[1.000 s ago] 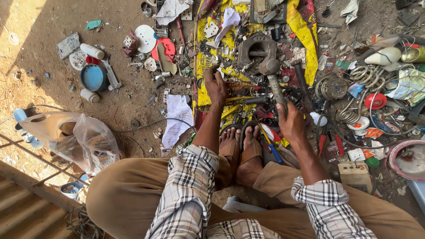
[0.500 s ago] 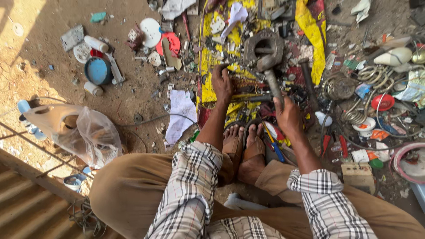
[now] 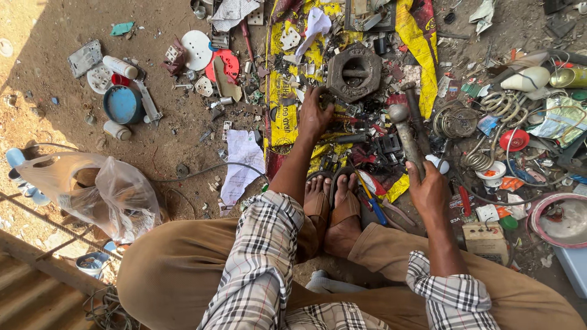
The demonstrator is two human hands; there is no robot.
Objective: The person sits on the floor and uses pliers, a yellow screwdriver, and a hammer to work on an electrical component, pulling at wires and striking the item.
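Squatting over scrap pile. Right hand (image 3: 431, 190) clenched round hammer (image 3: 408, 137), head raised, handle running up-left from fist, long axis near vertical in view. Left hand (image 3: 316, 116) fingers pinching small metal piece, too small to identify, just beside hexagonal iron weight (image 3: 354, 72). Piece looks steadied; blow apparently not landed yet. Broken bits litter yellow sheet (image 3: 282, 104).

Sunlit dirt ground (image 3: 73, 24), strewn with scrap; a corrugated sheet (image 3: 24, 299) lies in shade lower left.
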